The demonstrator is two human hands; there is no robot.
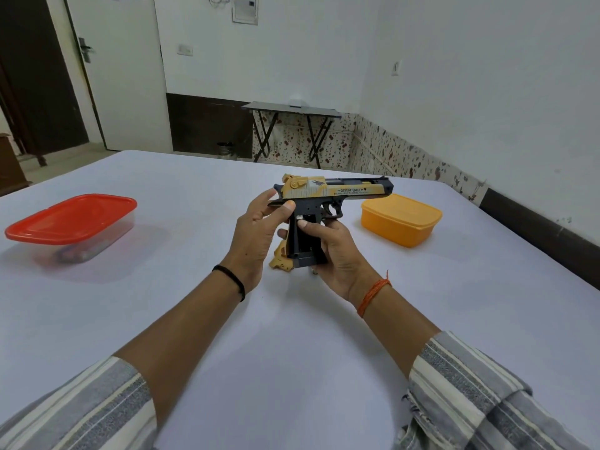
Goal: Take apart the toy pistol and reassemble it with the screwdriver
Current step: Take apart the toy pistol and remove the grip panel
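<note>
Toy pistol held above the counter, barrel pointing right. Left hand pinches the rear of the frame; right hand has its fingers curled round the grip, whose side panel is off. A tan grip panel lies beneath. Disassembly appears under way; no screwdriver is visible, so the next move likely requires fetching one.
</note>
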